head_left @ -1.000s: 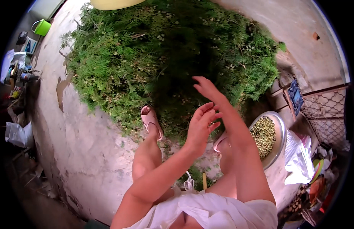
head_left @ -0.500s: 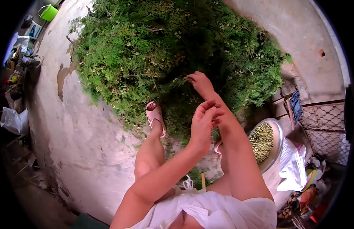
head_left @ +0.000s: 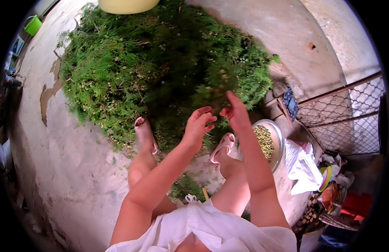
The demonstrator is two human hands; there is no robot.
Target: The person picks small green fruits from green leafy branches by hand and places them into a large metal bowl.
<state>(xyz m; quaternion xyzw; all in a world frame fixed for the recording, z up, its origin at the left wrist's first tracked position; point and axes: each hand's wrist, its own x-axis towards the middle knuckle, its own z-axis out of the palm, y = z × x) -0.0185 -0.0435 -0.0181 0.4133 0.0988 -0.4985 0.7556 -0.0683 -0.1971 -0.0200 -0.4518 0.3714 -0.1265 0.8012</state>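
Observation:
A large heap of cut evergreen branches (head_left: 106,80), dotted with small pale green cones, lies on the floor before me. My right hand (head_left: 237,115) is at the heap's near right side, closed on a leafy sprig (head_left: 213,97) blurred by motion. Close beside it on the left, my left hand (head_left: 197,128) is raised with curved fingers apart; I see nothing in it. To the right of my right forearm stands a metal basin (head_left: 280,145) partly filled with small green-yellow cones (head_left: 264,143). My forearm hides part of its left side.
My sandalled feet flank the heap's near edge. A white plastic bag (head_left: 301,168) and assorted clutter lie right of the basin, below a wire mesh panel (head_left: 345,122). At the top is a yellow rounded object (head_left: 128,5); a green bucket (head_left: 33,26) stands far left.
My right hand has drawn back from the heap toward my left hand, bringing the sprig with it. The view has shifted right, and the yellow object has come in at the top.

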